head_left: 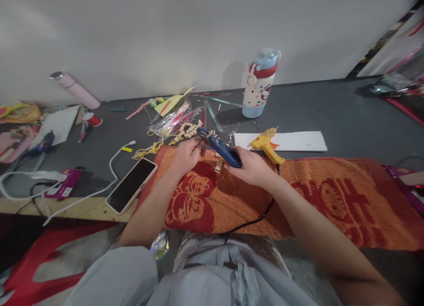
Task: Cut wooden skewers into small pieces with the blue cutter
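My right hand (253,165) is wrapped round a long dark blue hand tool (220,149), whose exact kind I cannot make out. The tool slants up and left, and its far end lies by the fingers of my left hand (189,155). Those fingers are closed in a pinch; what they hold, if anything, is hidden. Below the tool, several small beige pieces (218,166) lie on the orange and red towel (245,200). A strand of beige pieces (189,130) with yellow cord (149,150) sits just beyond my left hand.
A yellow glue gun (266,143) rests on a white strip (304,141) at the right. Behind it stands a bottle (260,87). At the left are a phone (131,185), a white cable (112,164), a purple power strip (66,184) and a pink flask (76,90). Plastic bags (172,118) lie behind.
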`<state>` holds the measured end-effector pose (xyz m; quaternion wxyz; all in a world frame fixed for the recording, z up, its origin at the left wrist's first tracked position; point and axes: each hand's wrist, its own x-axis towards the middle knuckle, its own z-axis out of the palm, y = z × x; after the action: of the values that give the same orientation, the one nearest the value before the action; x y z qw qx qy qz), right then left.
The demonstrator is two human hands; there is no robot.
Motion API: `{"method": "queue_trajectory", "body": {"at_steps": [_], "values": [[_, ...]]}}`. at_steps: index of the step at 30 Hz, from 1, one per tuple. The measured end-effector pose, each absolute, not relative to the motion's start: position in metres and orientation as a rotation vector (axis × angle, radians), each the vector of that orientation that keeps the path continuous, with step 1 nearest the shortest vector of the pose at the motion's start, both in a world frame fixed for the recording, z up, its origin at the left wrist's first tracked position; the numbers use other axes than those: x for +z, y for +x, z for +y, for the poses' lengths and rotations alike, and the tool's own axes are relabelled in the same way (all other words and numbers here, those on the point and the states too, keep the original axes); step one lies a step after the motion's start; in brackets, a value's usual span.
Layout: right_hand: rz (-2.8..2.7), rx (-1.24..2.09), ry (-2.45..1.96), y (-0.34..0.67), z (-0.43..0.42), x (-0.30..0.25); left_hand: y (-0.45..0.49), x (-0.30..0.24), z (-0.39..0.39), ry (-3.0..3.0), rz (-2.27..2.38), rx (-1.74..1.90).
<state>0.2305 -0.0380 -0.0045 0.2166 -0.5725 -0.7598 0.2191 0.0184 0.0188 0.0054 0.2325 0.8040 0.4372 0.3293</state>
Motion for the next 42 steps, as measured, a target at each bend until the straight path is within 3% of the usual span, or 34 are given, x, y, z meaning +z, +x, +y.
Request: {"method": "queue_trajectory", "body": {"at_steps": [23, 42], "values": [[-2.107, 0.543, -1.632, 0.2284, -0.0409, -0.0008, 0.0199, 0.0025, 0.0198, 2.143, 1.208, 0.856], [-2.131, 0.592, -1.658, 0.2262, -0.0433, 0.0019, 0.0175, -0.0028, 0.0233, 2.444, 1.406, 0.849]]}}
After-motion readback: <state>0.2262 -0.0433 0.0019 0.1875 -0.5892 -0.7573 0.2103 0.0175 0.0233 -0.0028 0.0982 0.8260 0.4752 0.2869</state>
